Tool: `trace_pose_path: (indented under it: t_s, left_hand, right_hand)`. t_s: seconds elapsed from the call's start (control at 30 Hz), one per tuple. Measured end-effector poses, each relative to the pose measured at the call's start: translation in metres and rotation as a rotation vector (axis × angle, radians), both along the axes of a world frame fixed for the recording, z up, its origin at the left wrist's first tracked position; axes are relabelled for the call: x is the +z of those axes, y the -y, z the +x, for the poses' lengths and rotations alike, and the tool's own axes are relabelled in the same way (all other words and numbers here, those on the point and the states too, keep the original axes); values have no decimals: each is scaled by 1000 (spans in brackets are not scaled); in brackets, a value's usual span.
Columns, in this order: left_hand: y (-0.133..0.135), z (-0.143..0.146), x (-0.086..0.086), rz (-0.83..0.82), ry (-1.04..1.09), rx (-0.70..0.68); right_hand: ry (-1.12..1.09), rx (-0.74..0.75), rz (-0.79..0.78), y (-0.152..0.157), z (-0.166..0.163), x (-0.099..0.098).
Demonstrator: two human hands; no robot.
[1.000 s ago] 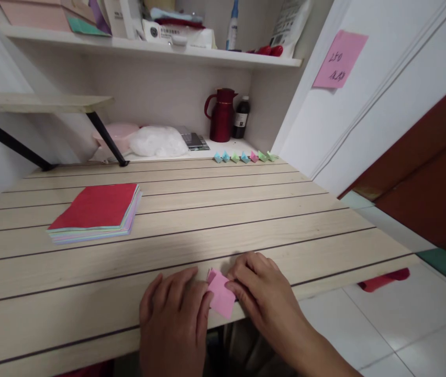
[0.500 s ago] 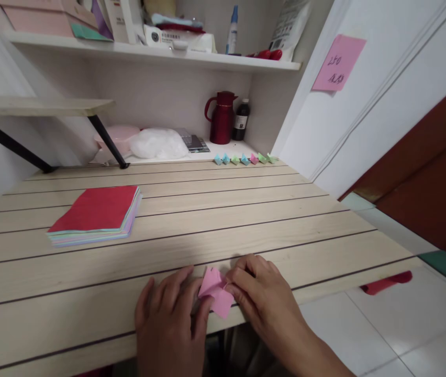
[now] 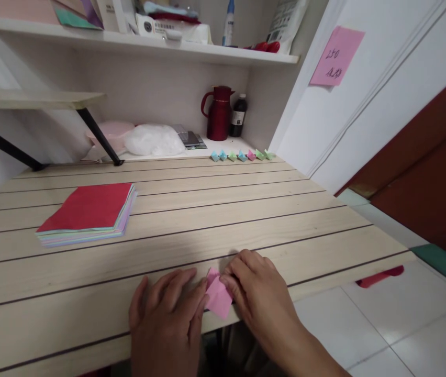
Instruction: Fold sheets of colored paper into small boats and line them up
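Note:
A small folded piece of pink paper (image 3: 220,299) lies between my hands near the table's front edge. My left hand (image 3: 170,309) pinches its left side between thumb and index finger, the other fingers resting over the wood. On the right side, my right hand (image 3: 260,293) grips the paper's upper right edge with thumb and curled fingers. Parts of the folds are hidden under the fingertips. Toward the left lies a stack of coloured paper squares (image 3: 87,209), a red sheet on top. Along the back edge stands a row of several small folded paper pieces (image 3: 242,155) in blue, green and pink.
The slatted wooden table (image 3: 191,230) ends in front of me and on the right, above a tiled floor. A raised wooden shelf (image 3: 34,98) with black legs stands at the back left. Behind the table are a dark red jug (image 3: 219,114), a dark bottle (image 3: 238,116) and a white plastic bag (image 3: 154,140).
The pink paper's left and upper flaps look turned in, leaving a narrower shape. My left thumb and index finger have drawn together at its left side. The view has shifted slightly.

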State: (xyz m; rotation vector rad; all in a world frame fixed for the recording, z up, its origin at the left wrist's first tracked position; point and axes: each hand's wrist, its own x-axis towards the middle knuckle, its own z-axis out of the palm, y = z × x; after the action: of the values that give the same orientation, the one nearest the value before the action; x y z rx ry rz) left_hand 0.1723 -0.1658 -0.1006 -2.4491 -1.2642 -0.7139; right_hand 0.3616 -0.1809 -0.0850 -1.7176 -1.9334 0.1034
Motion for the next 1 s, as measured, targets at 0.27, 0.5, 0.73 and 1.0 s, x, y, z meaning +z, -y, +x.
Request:
trace_pose_path:
  t_s: [0.27,0.5,0.73,1.0]
  left_hand:
    - [1,7,-2,-36,119,28]
    - [1,14,-1,-63,182,73]
    - [1,13,2,-69,149,53]
    - [5,2,-4,-10,-3,-26]
  right_hand:
    - [101,-55,26,-3,-6,-1]
    - [120,-78,33,-4,-7,0]
    - [151,-84,27,-8,-7,4]
    - [91,-43,-153,-15,-3,22]
